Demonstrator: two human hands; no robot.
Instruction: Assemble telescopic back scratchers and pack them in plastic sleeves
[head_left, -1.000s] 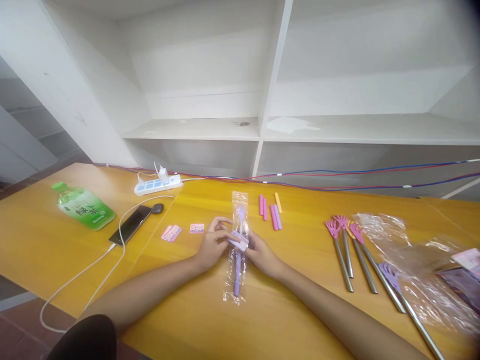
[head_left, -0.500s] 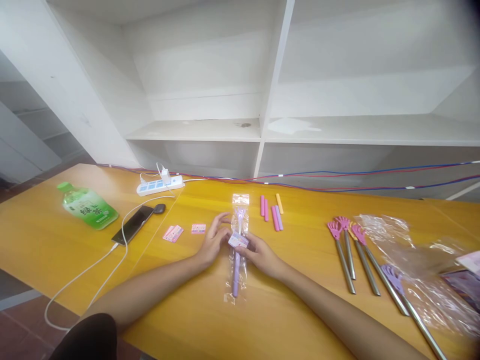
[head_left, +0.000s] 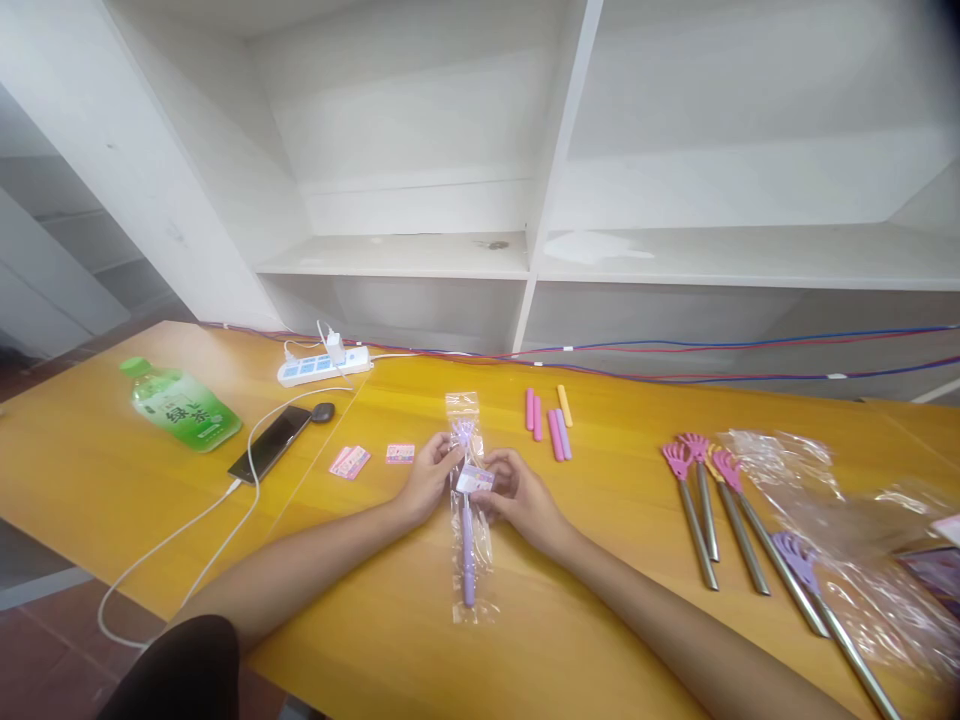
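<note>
A purple back scratcher (head_left: 469,560) lies inside a clear plastic bag (head_left: 484,605) on the table in front of me, its clawed head pointing away. A small white and purple label card (head_left: 475,479) sits over the middle of the bag. My right hand (head_left: 525,502) pinches the right side of that card between thumb and fingers. At the bag's left edge, just below the scratcher's head, my left hand (head_left: 429,482) is closed with the bag's film at its fingertips.
Pink label cards (head_left: 349,461) lie left of my hands. Beyond them are a phone (head_left: 271,445), a green bottle (head_left: 184,405) and a power strip (head_left: 324,366). Coloured handle sleeves (head_left: 556,434) lie behind; several metal-stemmed back scratchers (head_left: 699,530) and loose plastic bags (head_left: 862,560) are on the right.
My left hand has closed from a looser pose onto the bag's left edge. The bag's top has shifted slightly left, and my right hand's fingers have lifted and spread around the card.
</note>
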